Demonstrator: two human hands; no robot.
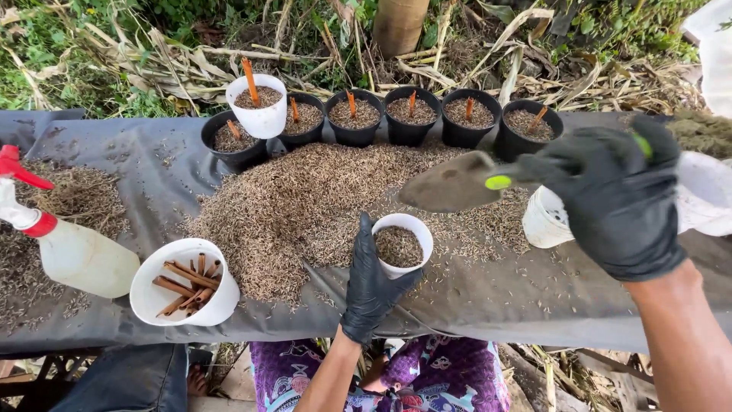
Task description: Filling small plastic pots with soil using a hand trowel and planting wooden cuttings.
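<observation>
My left hand (371, 286), in a black glove, grips a small white pot (404, 243) filled with brown husk mix at the near edge of a big husk pile (305, 202). My right hand (618, 194), also gloved in black, holds a garden trowel (451, 183) with a green-tipped handle, its blade hovering level above and just right of the white pot. A white cup (183, 284) of brown sticks sits to the left of my left hand.
Several black pots (412, 114) filled with husk, each with a stick, line the back edge, with one white pot (259, 103) stacked among them. A spray bottle (65, 244) lies at left. Another white pot (545, 221) stands under my right hand. Dark sheeting (496, 297) covers the table.
</observation>
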